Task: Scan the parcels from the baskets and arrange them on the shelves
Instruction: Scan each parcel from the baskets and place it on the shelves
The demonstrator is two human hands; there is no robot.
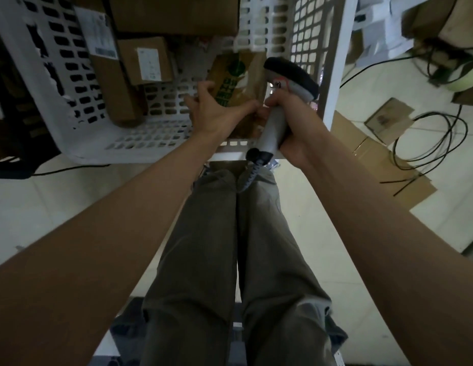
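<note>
A white slatted basket stands on the floor in front of me with several cardboard parcels inside. My left hand grips a brown parcel with green print at the basket's right end, thumb on its near edge and fingers on its left side. My right hand holds a grey barcode scanner by its handle, its black head over the parcel's right side. A labelled box and a long box lie further left in the basket.
A second white basket stands at the back right. Flattened cardboard and black cables lie on the tiled floor to the right. My legs are below. A dark object sits at the left edge.
</note>
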